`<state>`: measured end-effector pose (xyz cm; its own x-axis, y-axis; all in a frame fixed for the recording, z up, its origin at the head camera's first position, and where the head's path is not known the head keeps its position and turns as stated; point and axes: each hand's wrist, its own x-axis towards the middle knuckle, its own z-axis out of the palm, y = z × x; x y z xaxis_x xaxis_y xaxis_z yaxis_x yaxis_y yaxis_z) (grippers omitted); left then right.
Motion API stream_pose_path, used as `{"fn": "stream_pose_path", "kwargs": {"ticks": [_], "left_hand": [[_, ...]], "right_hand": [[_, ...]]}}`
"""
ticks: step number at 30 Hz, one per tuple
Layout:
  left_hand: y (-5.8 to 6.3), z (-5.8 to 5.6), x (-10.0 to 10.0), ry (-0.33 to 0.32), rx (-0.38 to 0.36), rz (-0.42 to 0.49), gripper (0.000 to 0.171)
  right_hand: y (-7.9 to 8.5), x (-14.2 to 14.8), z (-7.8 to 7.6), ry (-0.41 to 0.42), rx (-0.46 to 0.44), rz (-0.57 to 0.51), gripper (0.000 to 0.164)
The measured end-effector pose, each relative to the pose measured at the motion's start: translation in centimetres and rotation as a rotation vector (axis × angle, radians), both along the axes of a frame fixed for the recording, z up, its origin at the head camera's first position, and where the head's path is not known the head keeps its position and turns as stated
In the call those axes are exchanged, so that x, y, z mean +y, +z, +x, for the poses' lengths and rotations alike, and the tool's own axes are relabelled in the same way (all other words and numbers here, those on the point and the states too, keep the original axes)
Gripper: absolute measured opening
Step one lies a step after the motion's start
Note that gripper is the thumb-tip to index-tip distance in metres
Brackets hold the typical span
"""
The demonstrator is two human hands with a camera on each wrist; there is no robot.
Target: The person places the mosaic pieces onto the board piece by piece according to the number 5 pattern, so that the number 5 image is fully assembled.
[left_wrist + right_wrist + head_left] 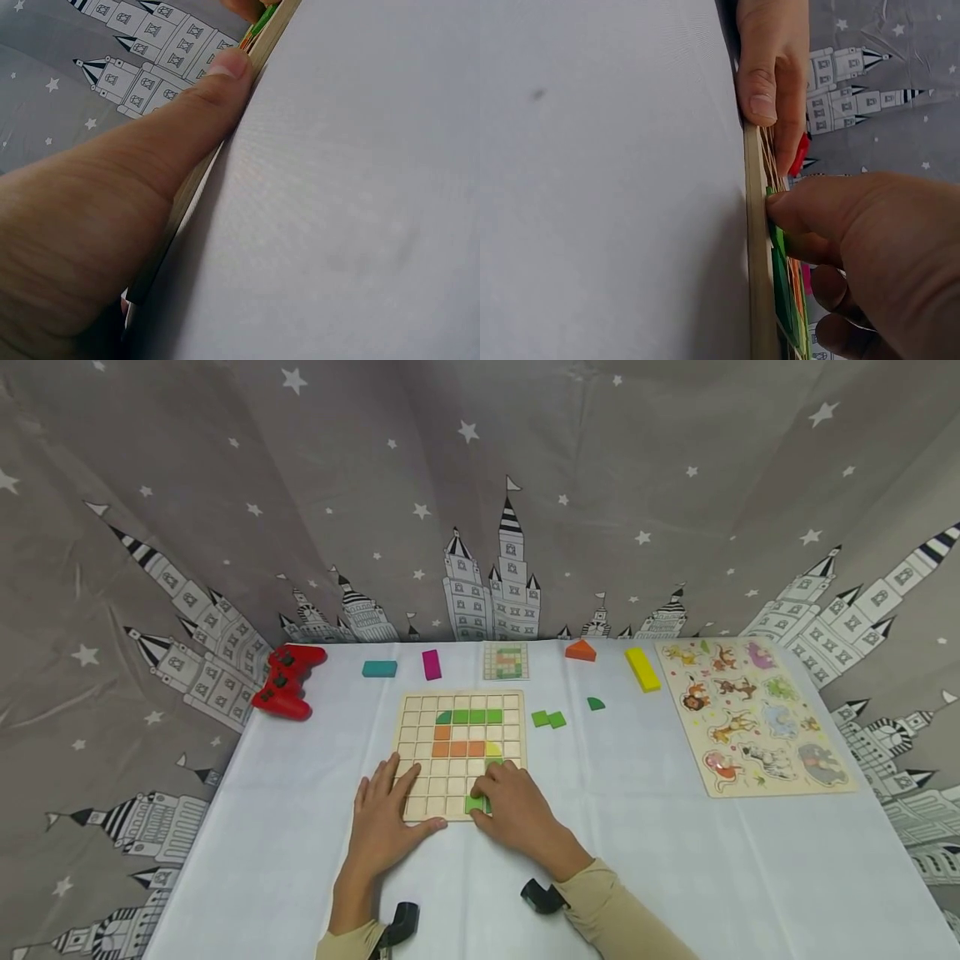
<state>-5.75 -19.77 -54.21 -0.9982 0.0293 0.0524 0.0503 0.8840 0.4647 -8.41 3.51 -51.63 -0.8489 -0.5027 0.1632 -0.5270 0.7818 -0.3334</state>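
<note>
A square wooden grid board point(424, 697) lies on the white table. My left hand point(381, 818) rests on its lower left corner with fingers spread, the thumb point(217, 75) along the near edge. Near the board's lower right, my right hand point(517, 806) pinches a green square tile point(474, 804) between thumb and finger; the hand partly hides it. In the right wrist view that green tile point(773, 214) is tilted at the board's rim. Further up the grid sit a row of green tiles point(477, 717), several orange tiles point(457, 749) and a yellow rounded tile point(492, 749).
A small pattern card point(506, 661) lies behind the board. Two green tiles point(548, 719) and a green quarter-round tile point(596, 703) lie to its right. Around them are a red game controller point(288, 682), teal, magenta, orange and yellow blocks point(642, 670), and an animal puzzle point(750, 718).
</note>
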Motion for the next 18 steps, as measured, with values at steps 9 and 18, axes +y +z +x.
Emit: {"fn": "stream_pose_path", "kwargs": {"ticks": [9,18], "left_hand": [[0.00,-0.12,-0.05,0.001,-0.034,-0.006,0.103],[0.03,-0.06,-0.15,0.000,-0.034,-0.007,0.104]], "right_hand": [[-0.01,0.12,-0.01,-0.001,0.010,-0.003,0.012],[0.73,0.95,0.10,0.003,-0.047,0.006,0.027]]}}
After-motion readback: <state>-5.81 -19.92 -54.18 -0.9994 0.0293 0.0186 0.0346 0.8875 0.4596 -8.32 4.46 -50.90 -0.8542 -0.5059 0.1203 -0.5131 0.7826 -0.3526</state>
